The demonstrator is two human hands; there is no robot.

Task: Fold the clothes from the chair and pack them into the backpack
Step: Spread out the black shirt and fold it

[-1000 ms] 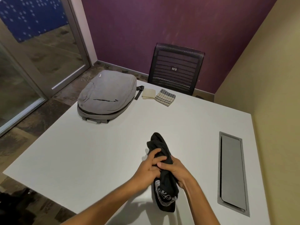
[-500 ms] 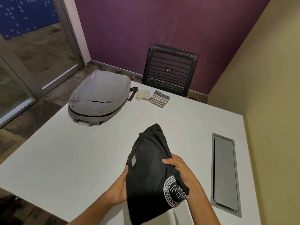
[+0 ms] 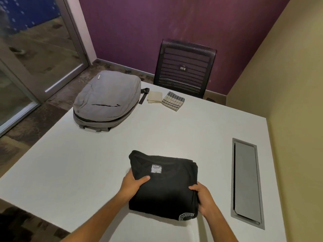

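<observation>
A black folded t-shirt [image 3: 166, 189] lies spread flat near the front of the white table [image 3: 87, 163], its small grey neck label facing up. My left hand [image 3: 132, 185] grips its left edge and my right hand [image 3: 203, 196] grips its right edge. A grey backpack [image 3: 106, 100] lies flat at the far left of the table, its zip partly parted along the side. Beside it rest a folded cream cloth [image 3: 154, 97] and a folded striped cloth [image 3: 173, 101]. The black mesh chair [image 3: 185, 67] stands behind the table; no clothes show on it.
A grey metal cable hatch [image 3: 246, 182] is set into the table at the right. A yellow wall runs along the right side, a purple wall stands behind, and a glass door is at the far left.
The black shirt was bunched between both hands, then opened out, and now lies flat and square on the table with one hand at each side.
</observation>
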